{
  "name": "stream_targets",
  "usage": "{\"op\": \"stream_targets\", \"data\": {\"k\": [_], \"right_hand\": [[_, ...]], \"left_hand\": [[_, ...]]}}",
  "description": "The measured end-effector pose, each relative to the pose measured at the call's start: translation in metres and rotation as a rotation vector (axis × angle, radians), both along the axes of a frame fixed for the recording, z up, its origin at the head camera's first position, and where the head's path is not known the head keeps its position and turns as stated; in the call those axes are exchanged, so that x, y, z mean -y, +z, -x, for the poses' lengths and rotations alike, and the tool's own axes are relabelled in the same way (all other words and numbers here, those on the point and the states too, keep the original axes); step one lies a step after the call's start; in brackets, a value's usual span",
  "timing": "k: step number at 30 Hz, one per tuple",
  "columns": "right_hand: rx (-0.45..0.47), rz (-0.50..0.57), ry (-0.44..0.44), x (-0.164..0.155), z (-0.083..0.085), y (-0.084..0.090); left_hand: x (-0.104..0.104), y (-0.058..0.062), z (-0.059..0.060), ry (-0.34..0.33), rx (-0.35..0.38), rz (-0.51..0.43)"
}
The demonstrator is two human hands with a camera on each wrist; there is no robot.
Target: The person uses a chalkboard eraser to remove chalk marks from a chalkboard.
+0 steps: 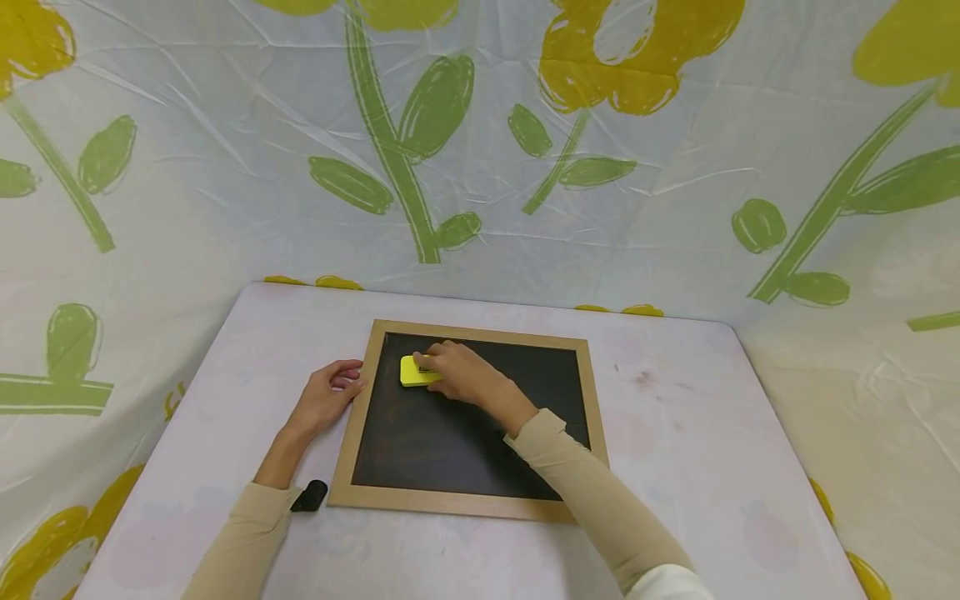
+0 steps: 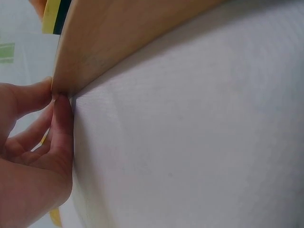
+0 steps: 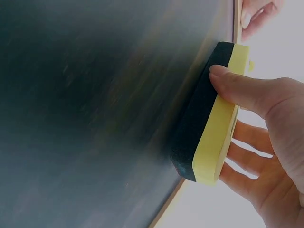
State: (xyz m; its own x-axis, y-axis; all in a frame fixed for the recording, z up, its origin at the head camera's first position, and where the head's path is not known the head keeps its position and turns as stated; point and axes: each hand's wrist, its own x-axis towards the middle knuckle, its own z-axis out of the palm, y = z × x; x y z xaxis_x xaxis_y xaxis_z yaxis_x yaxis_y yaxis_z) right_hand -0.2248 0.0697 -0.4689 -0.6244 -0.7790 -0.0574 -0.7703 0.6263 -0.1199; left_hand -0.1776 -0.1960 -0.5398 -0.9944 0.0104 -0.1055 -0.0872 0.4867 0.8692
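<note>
A chalkboard (image 1: 450, 446) with a light wooden frame lies on the table, faint smears across its dark surface. My right hand (image 1: 471, 375) grips a yellow board eraser (image 1: 410, 372) over the board's upper left part. In the right wrist view the eraser's dark felt (image 3: 197, 118) faces the board, with the thumb along one side and the fingers on the other. At the frame's left edge is my left hand (image 1: 324, 398). The left wrist view shows its thumb and fingertips pinching the wooden frame (image 2: 95, 47).
A white, faintly patterned cloth covers the table (image 1: 675, 500). Behind and at the sides hangs a curtain (image 1: 487, 250) printed with yellow flowers and green leaves. A small black device (image 1: 311, 496) sits at the left sleeve's cuff, close to the board's lower left corner.
</note>
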Motion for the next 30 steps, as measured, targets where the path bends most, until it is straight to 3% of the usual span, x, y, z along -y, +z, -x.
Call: {"op": "stream_targets", "data": {"k": [10,30], "right_hand": [[-0.027,-0.069,0.014,0.015,-0.004,0.001],[-0.045,-0.09,-0.018,-0.016,0.008,-0.001]], "left_hand": [[0.002,0.0,-0.001,0.002,0.018,-0.005],[0.002,0.0,0.001,-0.008,-0.001,-0.028]]}}
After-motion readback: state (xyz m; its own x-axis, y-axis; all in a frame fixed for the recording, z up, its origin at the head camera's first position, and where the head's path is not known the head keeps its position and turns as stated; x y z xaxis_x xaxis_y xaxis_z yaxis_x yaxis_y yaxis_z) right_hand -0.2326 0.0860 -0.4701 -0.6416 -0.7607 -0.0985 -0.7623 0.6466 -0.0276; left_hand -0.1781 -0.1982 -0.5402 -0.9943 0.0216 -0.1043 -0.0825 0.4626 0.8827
